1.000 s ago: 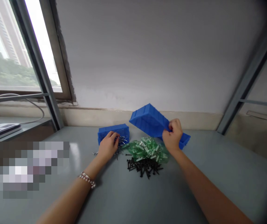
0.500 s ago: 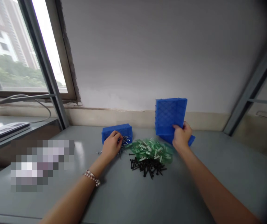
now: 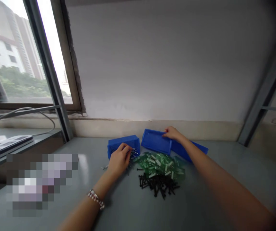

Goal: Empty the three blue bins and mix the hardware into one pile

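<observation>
Head view: my right hand [image 3: 173,133] grips the far rim of the middle bin [image 3: 155,141], upright on the desk [image 3: 128,205]. Left hand [image 3: 120,158] curls loosely over nails [image 3: 130,154] beside the left bin [image 3: 123,144]. I'd seat the middle bin flat, clear of the green plugs [image 3: 160,163].

Three bins are set in a row along the far side of the tabletop [image 3: 133,208], close to the wall: the left bin [image 3: 123,143], the middle bin [image 3: 155,144] just to its right, and a third bin [image 3: 188,150] partly hidden behind the right forearm. A scatter of nails [image 3: 131,153] is spread in front of the left bin, under the left hand [image 3: 119,160]. The right hand [image 3: 173,132] is laid on the far rim of the middle bin. A heap of plastic anchors [image 3: 160,163] is piled before the middle bin, with a pile of screws [image 3: 159,185] nearer the viewer, just in front of it. A window [image 3: 19,64] is placed at far left.
</observation>
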`<act>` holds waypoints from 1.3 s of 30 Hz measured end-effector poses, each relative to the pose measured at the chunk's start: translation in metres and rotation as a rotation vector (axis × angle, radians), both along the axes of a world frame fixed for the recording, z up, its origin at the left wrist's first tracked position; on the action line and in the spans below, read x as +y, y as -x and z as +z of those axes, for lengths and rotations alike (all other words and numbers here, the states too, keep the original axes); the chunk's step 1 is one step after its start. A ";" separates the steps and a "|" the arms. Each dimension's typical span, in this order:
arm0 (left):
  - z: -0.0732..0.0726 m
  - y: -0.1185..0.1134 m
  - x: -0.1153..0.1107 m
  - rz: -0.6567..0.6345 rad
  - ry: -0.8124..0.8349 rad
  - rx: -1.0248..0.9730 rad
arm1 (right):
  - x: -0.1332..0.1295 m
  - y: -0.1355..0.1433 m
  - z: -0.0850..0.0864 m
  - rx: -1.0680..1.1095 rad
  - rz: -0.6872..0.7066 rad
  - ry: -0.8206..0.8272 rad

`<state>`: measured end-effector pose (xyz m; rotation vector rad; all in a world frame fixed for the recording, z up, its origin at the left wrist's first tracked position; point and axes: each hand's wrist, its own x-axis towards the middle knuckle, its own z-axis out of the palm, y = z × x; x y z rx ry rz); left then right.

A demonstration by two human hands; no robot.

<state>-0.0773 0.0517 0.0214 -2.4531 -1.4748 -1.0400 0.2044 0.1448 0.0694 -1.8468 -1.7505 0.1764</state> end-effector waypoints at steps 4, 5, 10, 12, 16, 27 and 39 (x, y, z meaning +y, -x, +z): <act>-0.001 0.001 -0.001 -0.013 0.017 0.013 | 0.006 0.003 0.001 -0.111 -0.002 -0.007; -0.001 0.001 0.000 -0.013 0.019 0.016 | 0.006 0.006 0.002 -0.141 -0.031 -0.031; -0.004 0.003 0.003 0.009 -0.014 0.023 | -0.016 0.033 0.003 -0.275 -0.089 -0.134; -0.002 0.004 0.002 0.032 -0.047 0.013 | -0.034 0.046 0.002 -0.320 -0.010 -0.146; 0.008 0.005 -0.001 0.076 -0.171 -0.018 | -0.064 0.064 -0.011 -0.474 0.176 -0.097; 0.015 0.013 0.006 0.200 -0.242 0.104 | -0.069 0.041 -0.026 -0.434 0.017 -0.136; 0.037 0.020 0.000 0.241 0.004 0.245 | -0.104 -0.040 -0.050 -0.339 -0.237 -0.270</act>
